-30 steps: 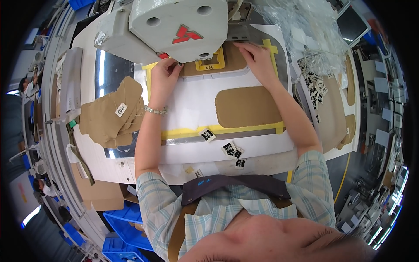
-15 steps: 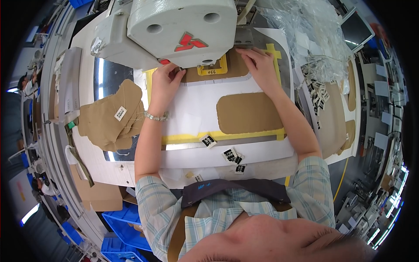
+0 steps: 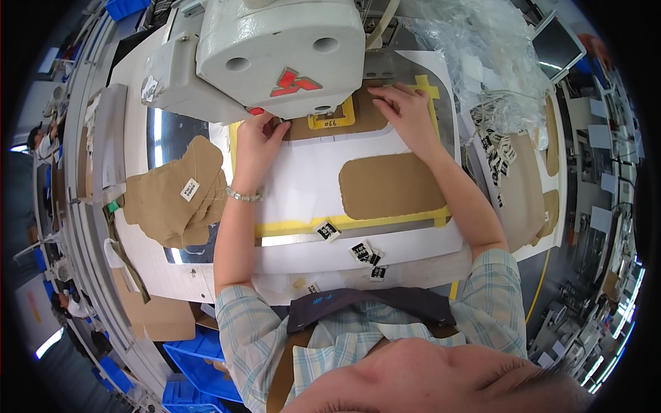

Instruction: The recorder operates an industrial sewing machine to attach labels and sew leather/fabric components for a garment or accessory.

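Under the head of a large grey-white sewing machine (image 3: 279, 62) lies a brown fabric piece (image 3: 368, 119), with a yellow frame (image 3: 332, 124) resting on its middle. My left hand (image 3: 258, 148) is closed at the piece's left end, thumb and finger pinched at its edge; the machine head partly covers these fingers. At the right end my right hand (image 3: 406, 117) rests with fingers stretched and bent, thumb and forefinger slightly apart on the fabric. Nearer me, a second brown fabric piece (image 3: 392, 186) with rounded corners lies flat on the white, yellow-taped template sheet (image 3: 296, 182).
Left of the template is a pile of brown fabric pieces (image 3: 169, 199) with a white tag. Several small black-and-white labels (image 3: 361, 252) lie near the front edge. At right are more labels (image 3: 499, 155), crumpled clear plastic (image 3: 475, 62) and a screen (image 3: 556, 48). Blue crates (image 3: 203, 361) stand below left.
The whole view has shifted slightly, with the machine and table sitting a little differently in the picture. Both hands stay at the two ends of the fabric piece, with hardly any movement.
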`<action>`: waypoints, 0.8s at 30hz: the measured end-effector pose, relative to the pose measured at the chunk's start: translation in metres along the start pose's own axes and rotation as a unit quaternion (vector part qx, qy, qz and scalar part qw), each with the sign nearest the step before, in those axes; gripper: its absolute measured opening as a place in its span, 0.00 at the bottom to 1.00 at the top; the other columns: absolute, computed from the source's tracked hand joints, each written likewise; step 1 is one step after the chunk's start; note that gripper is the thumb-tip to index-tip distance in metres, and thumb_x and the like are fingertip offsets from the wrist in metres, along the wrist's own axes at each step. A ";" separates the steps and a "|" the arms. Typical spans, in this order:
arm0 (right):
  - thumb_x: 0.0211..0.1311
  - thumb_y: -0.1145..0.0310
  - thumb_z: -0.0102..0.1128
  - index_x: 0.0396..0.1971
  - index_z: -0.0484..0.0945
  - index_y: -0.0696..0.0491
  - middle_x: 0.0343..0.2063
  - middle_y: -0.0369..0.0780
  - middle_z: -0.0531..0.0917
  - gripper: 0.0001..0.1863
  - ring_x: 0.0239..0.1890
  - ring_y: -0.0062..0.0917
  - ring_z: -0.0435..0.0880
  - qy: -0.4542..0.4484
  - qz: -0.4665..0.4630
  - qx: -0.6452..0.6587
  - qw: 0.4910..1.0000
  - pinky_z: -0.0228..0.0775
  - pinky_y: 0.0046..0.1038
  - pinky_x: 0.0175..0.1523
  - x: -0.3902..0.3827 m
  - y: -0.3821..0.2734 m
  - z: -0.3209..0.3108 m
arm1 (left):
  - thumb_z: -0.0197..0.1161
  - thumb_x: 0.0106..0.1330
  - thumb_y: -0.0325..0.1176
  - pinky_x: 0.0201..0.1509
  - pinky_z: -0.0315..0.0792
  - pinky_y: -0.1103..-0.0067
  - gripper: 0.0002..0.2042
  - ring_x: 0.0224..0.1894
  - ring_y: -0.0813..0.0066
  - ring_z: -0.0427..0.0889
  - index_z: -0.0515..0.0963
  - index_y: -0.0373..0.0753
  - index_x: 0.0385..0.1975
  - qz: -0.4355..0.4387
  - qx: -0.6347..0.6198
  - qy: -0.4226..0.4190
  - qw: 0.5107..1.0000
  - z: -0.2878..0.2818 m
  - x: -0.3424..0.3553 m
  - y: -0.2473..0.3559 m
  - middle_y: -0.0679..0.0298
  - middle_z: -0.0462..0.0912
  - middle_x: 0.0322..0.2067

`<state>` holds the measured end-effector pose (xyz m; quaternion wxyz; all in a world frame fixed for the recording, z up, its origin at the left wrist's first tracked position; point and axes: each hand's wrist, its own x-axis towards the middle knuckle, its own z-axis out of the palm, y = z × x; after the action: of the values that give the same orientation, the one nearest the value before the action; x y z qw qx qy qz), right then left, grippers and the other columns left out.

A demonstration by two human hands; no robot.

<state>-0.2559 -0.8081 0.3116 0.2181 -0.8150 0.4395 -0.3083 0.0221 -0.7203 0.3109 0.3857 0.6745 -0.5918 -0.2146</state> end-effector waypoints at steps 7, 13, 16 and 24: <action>0.59 0.66 0.64 0.39 0.84 0.46 0.34 0.31 0.78 0.08 0.37 0.21 0.79 -0.021 -0.048 -0.113 0.992 0.53 0.33 0.51 -0.014 -0.003 -0.018 | 0.70 0.56 0.27 0.24 0.65 0.76 0.09 0.17 0.72 0.67 0.78 0.27 0.28 -0.009 -0.004 0.001 1.000 0.000 -0.001 0.004 0.58 0.74 0.15; 0.59 0.63 0.64 0.43 0.82 0.45 0.46 0.29 0.80 0.12 0.46 0.21 0.77 -0.041 -0.128 -0.189 0.973 0.53 0.36 0.52 -0.039 -0.014 -0.022 | 0.70 0.57 0.27 0.24 0.64 0.76 0.09 0.18 0.74 0.66 0.78 0.27 0.28 -0.011 -0.017 0.001 1.000 0.000 -0.001 -0.001 0.60 0.72 0.15; 0.59 0.60 0.64 0.47 0.80 0.44 0.50 0.28 0.80 0.15 0.47 0.20 0.77 -0.036 -0.134 -0.200 0.970 0.53 0.36 0.52 -0.046 -0.010 -0.018 | 0.69 0.57 0.27 0.24 0.63 0.76 0.09 0.18 0.75 0.66 0.77 0.27 0.28 -0.011 -0.031 0.001 0.999 0.001 -0.001 0.000 0.60 0.72 0.15; 0.59 0.57 0.64 0.49 0.79 0.44 0.54 0.27 0.80 0.18 0.47 0.19 0.76 -0.016 -0.152 -0.235 0.960 0.53 0.35 0.51 -0.053 -0.007 -0.011 | 0.69 0.58 0.28 0.23 0.62 0.77 0.09 0.17 0.77 0.65 0.77 0.27 0.27 -0.035 -0.010 -0.015 0.999 -0.003 -0.002 0.008 0.61 0.72 0.14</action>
<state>-0.2821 -0.7605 0.3075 -0.0220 -0.9053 0.3667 -0.2133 0.0188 -0.7176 0.3179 0.3762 0.6874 -0.5713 -0.2441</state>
